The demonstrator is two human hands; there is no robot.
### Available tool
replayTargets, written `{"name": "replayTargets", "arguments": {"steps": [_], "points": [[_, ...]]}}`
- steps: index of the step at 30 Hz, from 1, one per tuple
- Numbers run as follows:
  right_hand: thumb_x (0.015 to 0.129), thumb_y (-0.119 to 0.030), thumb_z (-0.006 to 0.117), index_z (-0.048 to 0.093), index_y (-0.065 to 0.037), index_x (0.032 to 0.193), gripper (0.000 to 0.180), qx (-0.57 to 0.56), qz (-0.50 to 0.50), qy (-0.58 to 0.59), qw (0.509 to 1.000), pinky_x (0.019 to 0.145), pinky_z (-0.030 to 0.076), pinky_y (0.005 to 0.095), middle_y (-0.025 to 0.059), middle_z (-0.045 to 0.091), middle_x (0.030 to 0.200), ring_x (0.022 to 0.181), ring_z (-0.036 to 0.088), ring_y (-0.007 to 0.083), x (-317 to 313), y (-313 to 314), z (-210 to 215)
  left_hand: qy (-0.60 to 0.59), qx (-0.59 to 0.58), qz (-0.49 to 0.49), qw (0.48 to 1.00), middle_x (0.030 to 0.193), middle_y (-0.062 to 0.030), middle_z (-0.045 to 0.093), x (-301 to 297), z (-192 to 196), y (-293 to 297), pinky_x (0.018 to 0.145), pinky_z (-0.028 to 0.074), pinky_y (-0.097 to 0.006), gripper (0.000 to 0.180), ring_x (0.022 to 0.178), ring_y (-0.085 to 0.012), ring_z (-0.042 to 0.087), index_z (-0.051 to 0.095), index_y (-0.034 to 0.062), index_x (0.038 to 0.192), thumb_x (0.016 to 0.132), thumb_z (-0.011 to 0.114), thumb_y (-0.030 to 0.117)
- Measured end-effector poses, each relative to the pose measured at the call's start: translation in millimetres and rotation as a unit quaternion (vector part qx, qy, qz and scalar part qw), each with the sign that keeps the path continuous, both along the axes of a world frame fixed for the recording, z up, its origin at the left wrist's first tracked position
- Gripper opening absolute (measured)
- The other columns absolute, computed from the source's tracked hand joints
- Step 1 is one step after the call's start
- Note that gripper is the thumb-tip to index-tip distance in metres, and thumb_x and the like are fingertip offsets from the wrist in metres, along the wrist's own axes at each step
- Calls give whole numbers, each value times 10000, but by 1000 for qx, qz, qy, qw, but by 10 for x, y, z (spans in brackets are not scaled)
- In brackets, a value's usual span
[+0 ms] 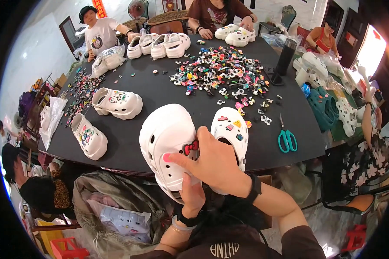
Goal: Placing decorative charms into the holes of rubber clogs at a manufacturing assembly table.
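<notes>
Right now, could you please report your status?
Left grip holding white clog; right grip over it, beside red bow charm; charm-studded clog partly behind right grip.

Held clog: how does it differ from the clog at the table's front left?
The held clog is in the left hand, the right hand touching it; the front-left clog stands on the table. The held clog shows a red bow charm; the front-left clog, multicoloured charms. Both are white.

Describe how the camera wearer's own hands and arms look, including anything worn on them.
Neither hand wears a glove. The left hand has a black wristband at its wrist, with a thin, pale, shiny bangle just below. The right hand has a broad black wristband at its wrist. A dark brown fabric sleeve ends above the bare right forearm.
</notes>
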State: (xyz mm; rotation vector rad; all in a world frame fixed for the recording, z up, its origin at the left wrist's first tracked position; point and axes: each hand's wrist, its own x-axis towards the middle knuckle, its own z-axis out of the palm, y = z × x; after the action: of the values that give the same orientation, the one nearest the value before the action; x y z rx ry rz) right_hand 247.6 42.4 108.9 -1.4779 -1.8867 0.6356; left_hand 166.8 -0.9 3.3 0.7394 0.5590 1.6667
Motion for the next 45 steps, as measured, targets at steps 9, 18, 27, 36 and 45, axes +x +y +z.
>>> {"name": "replayTargets", "arguments": {"steps": [9,18,27,36,45], "points": [[788,-531,572,417,-12,829,543,111,7,-1,994,436,451,365,138,534,677,521,578,305,-29,31,-229,-64,-12,31,997,1348,-90,379,-24,168,38,1031,289,-408,534,1243,-243,375,227,73,1374,950,332,382],[902,-294,456,388,-50,838,261,105,-40,87,990,477,414,434,182,508,633,567,523,398,-97,135,-343,-72,-27,36,996,1356,-93,382,13,251,127,1021,316,-386,501,1248,-235,380,265,67,1357,951,369,340],[908,-219,430,377,-44,827,200,152,-24,105,983,477,391,432,183,455,594,539,487,380,-99,181,-434,-91,-51,-4,994,1358,-101,383,-74,370,150,1020,312,-365,507,1250,-223,379,278,42,1351,948,384,332],[943,-220,351,393,-32,861,209,93,40,183,978,524,395,382,166,441,610,550,486,320,-61,282,-539,-145,-26,-25,989,1292,-97,444,-222,400,194,997,326,-364,455,1192,-232,422,318,39,1321,950,391,293],[954,-203,378,466,-40,1014,195,-41,104,360,926,599,363,202,-2,448,748,657,410,59,-2,96,-335,-114,-51,10,992,1296,-83,420,-164,277,181,968,356,-348,538,1181,-218,426,300,78,1335,924,429,400]]}}
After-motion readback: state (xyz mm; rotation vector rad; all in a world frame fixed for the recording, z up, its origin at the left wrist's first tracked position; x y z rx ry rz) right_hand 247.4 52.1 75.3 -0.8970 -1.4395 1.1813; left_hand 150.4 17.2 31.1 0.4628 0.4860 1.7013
